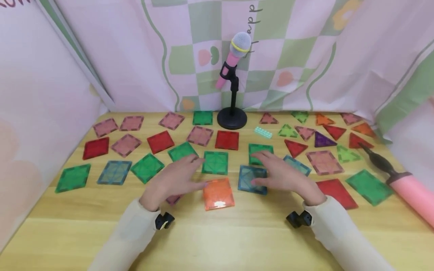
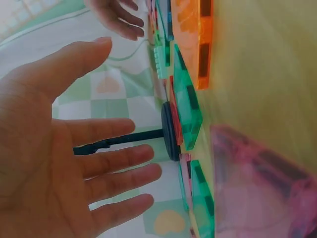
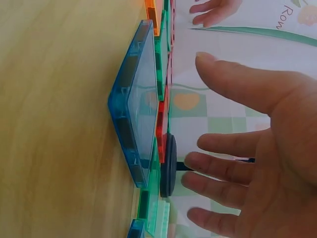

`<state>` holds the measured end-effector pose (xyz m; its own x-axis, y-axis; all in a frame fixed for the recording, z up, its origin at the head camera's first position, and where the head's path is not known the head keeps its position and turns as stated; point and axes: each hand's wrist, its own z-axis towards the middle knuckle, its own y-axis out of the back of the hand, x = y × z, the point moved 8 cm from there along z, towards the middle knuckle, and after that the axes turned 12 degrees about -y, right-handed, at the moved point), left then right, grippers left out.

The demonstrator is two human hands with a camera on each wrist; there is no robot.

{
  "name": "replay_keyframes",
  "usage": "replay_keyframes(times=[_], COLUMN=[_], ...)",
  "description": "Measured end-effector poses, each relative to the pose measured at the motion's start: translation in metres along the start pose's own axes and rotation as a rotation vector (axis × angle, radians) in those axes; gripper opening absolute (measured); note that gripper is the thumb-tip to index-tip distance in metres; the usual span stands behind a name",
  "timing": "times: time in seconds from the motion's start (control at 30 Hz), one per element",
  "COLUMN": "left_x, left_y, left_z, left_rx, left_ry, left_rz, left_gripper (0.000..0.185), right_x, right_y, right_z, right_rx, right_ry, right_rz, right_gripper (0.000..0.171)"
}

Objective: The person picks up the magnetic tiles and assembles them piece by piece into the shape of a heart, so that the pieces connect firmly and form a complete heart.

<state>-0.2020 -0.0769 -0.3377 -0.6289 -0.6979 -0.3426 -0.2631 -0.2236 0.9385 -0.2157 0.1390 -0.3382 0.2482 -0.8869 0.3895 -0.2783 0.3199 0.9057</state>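
The person's left hand [image 1: 176,178] hovers palm-down above the wooden table [image 1: 237,233], fingers straight and spread; the left wrist view shows the open palm [image 2: 44,163] clear of the surface, gripping nothing. Nearest to it lies the orange square tile [image 1: 218,193], flat on the table just right of the thumb. A pink tile [image 1: 173,198] lies partly under the wrist.

The right hand [image 1: 283,175] is likewise flat and spread, fingers straight, holding nothing. Its fingertips are above the blue square tile [image 1: 252,179], which lies flat beside the orange tile, apart from it. The right wrist view shows a gap between the fingers [image 3: 223,168] and that blue tile [image 3: 136,104]; contact is not visible.

Behind both tiles lie two green square tiles [image 1: 215,162] [image 1: 259,152], then a red square tile [image 1: 227,140]. Further squares cover the left of the table; triangular tiles [image 1: 295,147] cover the right. A pink toy microphone [image 1: 234,60] stands on a black stand [image 1: 232,118] at the rear centre. A pink pump [image 1: 407,186] with a black handle lies at the right edge
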Motion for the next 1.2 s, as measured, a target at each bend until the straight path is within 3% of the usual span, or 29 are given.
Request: replay_keyframes(times=[0.17,0.4,0.57,0.83,1.2], left_x=[-0.008,-0.028,-0.031,-0.034,-0.037], left_y=[-0.009,-0.02,-0.033,-0.041,-0.041], left_z=[0.005,0.024,0.017,0.012,0.018], left_rx=[0.067,0.131,0.193,0.185,0.164], left_ry=[0.009,-0.073,-0.033,-0.017,-0.057], left_rz=[0.01,0.021,0.013,0.053,0.017], left_gripper=[0.071,0.07,0.078,0.081,0.075], right_x=[0.002,-0.005,-0.003,0.002,0.01], right_y=[-0.001,0.001,-0.011,-0.021,-0.027], right_z=[-0.001,-0.005,-0.002,0.002,-0.003], right_rx=[0.012,0.036,0.081,0.117,0.163], right_ry=[0.011,-0.031,-0.044,-0.06,-0.01], right_rz=[-0.027,-0.067,-0.093,-0.111,-0.075], right_gripper=[0.067,0.072,0.077,0.079,0.073])
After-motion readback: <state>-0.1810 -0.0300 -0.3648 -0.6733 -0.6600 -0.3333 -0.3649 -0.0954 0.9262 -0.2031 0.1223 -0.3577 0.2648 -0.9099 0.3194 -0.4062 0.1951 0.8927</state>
